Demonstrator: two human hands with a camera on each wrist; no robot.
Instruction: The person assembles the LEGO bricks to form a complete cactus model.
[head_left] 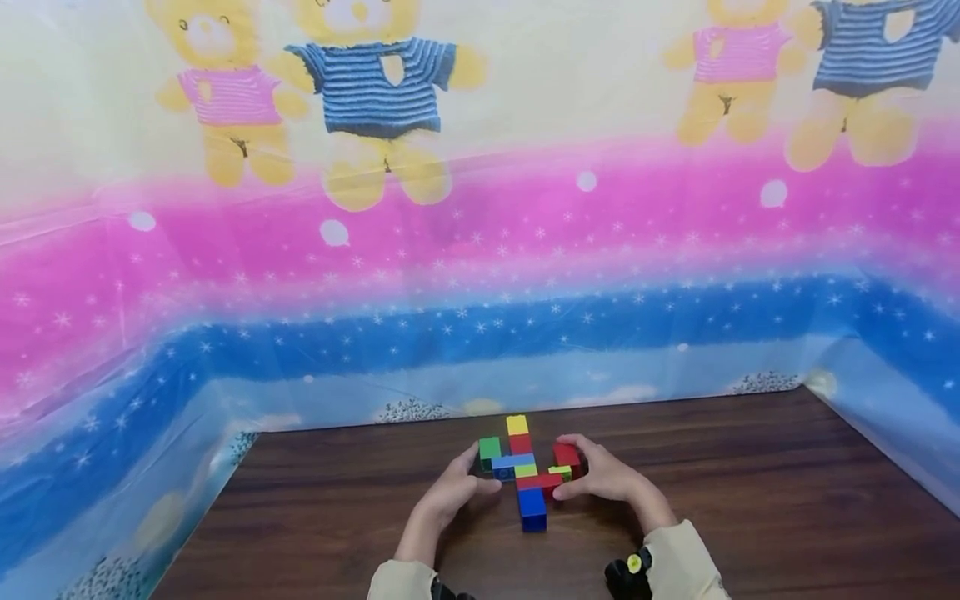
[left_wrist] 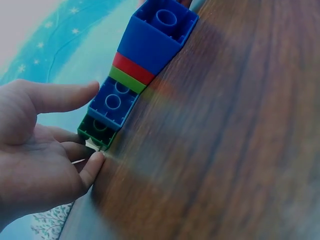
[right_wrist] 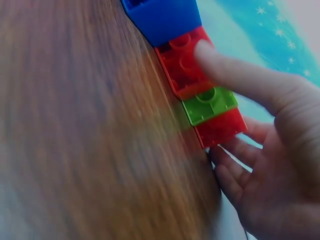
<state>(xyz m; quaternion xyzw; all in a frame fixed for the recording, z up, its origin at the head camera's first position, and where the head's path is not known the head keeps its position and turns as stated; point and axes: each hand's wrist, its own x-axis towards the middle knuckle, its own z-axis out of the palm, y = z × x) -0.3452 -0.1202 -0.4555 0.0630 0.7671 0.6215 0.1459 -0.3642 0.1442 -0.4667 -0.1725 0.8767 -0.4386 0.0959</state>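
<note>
A figure of joined toy building bricks lies on the dark wooden table between both hands. Its column runs from a yellow brick (head_left: 517, 426) at the far end to a large dark blue brick (head_left: 532, 510) nearest me. My left hand (head_left: 450, 490) grips the left branch, a lighter blue brick (left_wrist: 112, 102) and a green brick (head_left: 490, 448), thumb on the near side and fingers beyond. On the right branch, of red and lime bricks, my right hand (head_left: 609, 477) has its thumb against a red brick (right_wrist: 182, 65) and its fingers behind the outer red brick (right_wrist: 222, 129).
The wooden table (head_left: 750, 483) reaches back to a printed cloth backdrop (head_left: 480, 333) with teddy bears and snowflakes. That cloth also rises along the left and right sides. Black devices (head_left: 628, 575) sit at the wrists, by the pale sleeves.
</note>
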